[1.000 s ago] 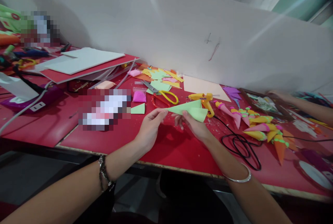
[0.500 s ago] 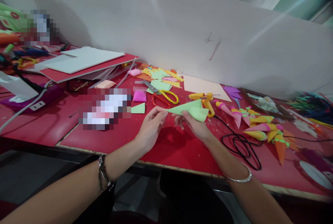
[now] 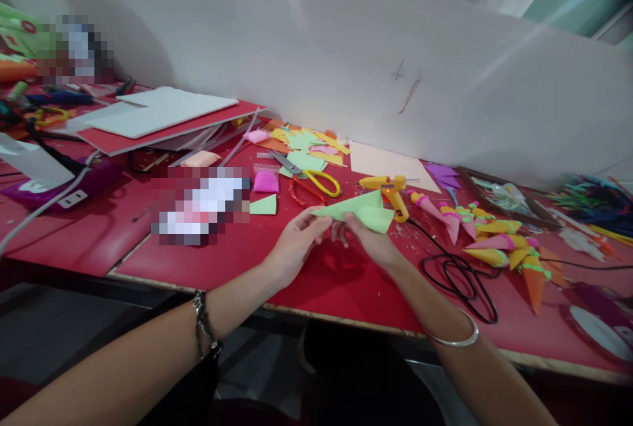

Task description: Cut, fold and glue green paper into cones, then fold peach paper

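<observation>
A sheet of light green paper (image 3: 363, 208) is rolled into a cone, its point to the left and its wide end to the right. My left hand (image 3: 297, 241) pinches it near the pointed tip. With thumb and fingers, my right hand (image 3: 368, 238) grips the lower side by the wide end. Just behind the cone lie scissors (image 3: 316, 182) with one red and one yellow handle, and a yellow glue gun (image 3: 383, 183). A small green paper piece (image 3: 264, 205) rests on the red table (image 3: 316, 301) to the left.
Several finished coloured cones (image 3: 509, 241) and a coiled black cord (image 3: 459, 287) lie to the right. Paper scraps (image 3: 306, 142) and a bag of pink material (image 3: 266, 181) sit behind. White boards (image 3: 168, 113) are stacked at left, near a purple power strip (image 3: 69, 188).
My left hand has shifted slightly right along the cone from its tip, closer to my right hand. The right hand stays almost in place.
</observation>
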`<state>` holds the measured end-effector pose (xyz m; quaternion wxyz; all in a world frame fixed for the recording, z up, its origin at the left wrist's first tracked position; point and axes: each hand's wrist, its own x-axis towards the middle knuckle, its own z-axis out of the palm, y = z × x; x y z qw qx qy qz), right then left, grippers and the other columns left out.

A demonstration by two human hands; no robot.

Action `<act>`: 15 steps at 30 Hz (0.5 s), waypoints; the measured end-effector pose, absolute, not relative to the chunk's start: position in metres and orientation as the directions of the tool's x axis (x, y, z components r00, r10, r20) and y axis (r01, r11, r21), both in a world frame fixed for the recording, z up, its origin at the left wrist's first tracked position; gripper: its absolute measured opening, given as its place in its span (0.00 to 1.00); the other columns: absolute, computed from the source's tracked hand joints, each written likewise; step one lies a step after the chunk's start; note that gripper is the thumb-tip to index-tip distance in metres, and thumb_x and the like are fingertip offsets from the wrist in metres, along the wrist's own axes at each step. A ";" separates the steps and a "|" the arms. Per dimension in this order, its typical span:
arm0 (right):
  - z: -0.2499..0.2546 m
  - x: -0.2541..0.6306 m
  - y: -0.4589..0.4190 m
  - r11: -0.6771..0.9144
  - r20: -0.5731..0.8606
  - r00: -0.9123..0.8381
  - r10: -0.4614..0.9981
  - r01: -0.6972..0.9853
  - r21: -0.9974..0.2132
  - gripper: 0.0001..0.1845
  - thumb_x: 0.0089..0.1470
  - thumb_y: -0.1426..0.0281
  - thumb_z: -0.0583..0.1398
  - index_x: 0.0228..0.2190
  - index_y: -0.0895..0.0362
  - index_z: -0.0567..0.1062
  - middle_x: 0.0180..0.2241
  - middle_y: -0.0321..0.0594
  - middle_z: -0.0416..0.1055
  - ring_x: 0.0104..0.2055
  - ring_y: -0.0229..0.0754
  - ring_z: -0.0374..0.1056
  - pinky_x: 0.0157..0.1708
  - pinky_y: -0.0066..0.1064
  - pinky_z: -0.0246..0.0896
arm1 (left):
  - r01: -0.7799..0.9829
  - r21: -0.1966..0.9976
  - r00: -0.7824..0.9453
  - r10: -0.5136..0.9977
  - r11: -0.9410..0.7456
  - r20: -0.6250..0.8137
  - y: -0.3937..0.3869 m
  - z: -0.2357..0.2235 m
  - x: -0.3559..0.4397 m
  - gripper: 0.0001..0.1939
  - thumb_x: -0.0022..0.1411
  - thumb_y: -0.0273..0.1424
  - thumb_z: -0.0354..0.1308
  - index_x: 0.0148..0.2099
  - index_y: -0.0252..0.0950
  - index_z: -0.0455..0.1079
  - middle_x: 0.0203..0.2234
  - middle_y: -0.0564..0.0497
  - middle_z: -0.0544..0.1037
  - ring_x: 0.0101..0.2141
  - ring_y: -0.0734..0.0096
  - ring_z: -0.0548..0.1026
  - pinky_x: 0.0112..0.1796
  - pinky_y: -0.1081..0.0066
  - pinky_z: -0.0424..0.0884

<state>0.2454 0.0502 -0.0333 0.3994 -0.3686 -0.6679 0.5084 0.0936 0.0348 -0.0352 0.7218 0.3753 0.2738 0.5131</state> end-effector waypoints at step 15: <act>-0.023 0.248 0.047 0.297 0.308 0.009 0.951 0.244 -0.923 0.13 0.44 0.62 0.60 0.18 0.58 0.69 0.15 0.33 0.64 0.17 0.32 0.58 0.17 0.26 0.55 | -0.383 0.919 0.088 0.994 0.095 -0.066 0.032 -0.030 0.093 0.10 0.47 0.36 0.61 0.25 0.35 0.66 0.16 0.60 0.62 0.19 0.83 0.57 0.23 0.79 0.55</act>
